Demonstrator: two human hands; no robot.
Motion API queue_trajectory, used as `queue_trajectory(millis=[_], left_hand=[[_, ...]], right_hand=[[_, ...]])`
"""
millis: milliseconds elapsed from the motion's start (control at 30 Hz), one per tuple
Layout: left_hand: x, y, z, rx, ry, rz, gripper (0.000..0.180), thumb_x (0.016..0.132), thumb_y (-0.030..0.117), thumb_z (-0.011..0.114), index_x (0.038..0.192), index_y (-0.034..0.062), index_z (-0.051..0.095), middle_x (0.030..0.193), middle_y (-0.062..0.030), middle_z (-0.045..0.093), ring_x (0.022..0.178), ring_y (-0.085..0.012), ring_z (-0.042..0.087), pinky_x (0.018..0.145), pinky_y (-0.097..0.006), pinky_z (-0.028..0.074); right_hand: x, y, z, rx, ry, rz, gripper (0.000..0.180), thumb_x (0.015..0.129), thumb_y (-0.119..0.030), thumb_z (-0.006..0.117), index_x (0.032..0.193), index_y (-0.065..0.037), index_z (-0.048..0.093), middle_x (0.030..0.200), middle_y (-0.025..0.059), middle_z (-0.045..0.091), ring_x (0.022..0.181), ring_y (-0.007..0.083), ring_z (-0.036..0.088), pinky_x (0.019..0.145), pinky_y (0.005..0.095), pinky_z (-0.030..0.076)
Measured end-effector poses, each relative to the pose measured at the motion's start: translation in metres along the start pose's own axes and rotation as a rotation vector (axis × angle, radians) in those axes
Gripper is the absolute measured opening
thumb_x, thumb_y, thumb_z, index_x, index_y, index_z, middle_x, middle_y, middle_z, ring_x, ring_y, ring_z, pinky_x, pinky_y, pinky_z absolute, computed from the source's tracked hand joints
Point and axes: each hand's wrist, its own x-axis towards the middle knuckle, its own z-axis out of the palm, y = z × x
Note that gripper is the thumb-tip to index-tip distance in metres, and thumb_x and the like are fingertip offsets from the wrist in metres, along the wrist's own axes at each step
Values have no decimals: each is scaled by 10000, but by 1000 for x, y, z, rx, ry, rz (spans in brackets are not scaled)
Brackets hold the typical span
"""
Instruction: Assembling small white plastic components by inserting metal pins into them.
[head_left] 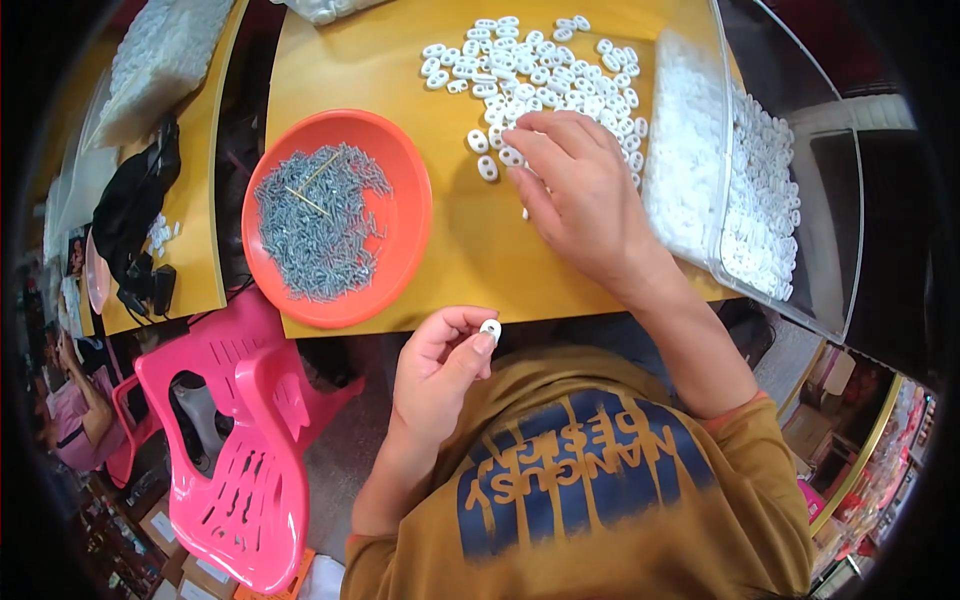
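Pinched between the thumb and fingers of my left hand is a small white two-holed oval plastic piece, just off the table's front edge. My right hand reaches over the table with thumb and index finger apart. Between those two fingertips sits another white oval piece; a firm grip on it does not show. Many like pieces lie in a loose spread around and beyond the right hand, which covers some of them. A tiny white bit shows under the right thumb.
An orange-red bowl of small grey screws with two thin sticks on top stands at left. Clear plastic bins packed with white pieces stand at right. A pink plastic chair is below left. Another person sits at far left.
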Motion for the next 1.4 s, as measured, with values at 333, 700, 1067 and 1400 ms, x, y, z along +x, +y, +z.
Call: queue_trajectory(millis=[333,700,1067,1400], left_hand=[[28,13,-9,619,102,306,152,801,10,602,951,-11,581,766,-52,527,653,-103,513,608,-211,422],[33,21,-19,653,-12,343,214,757,-20,626,966,-21,581,799,-102,577,649,-156,564,571,-237,464],[34,23,-22,643,-57,340,235,757,-12,637,985,-16,580,804,-100,579,646,-159,564,569,-238,455],[38,19,-22,636,-77,407,214,782,-33,602,993,-26,565,811,-92,552,631,-134,557,566,-226,455]], right_hand=[[18,5,12,-77,-90,99,201,718,-62,635,916,-37,619,1008,128,585,941,300,539,818,389,412],[35,10,19,-173,-80,196,196,754,-50,618,948,-24,618,998,138,593,933,305,548,812,377,419],[43,3,18,-252,-129,247,201,751,-39,614,950,-10,611,1015,138,583,932,313,547,814,388,426],[78,7,46,-234,-114,111,184,724,-44,627,907,-32,621,814,95,564,755,277,527,679,386,428]])
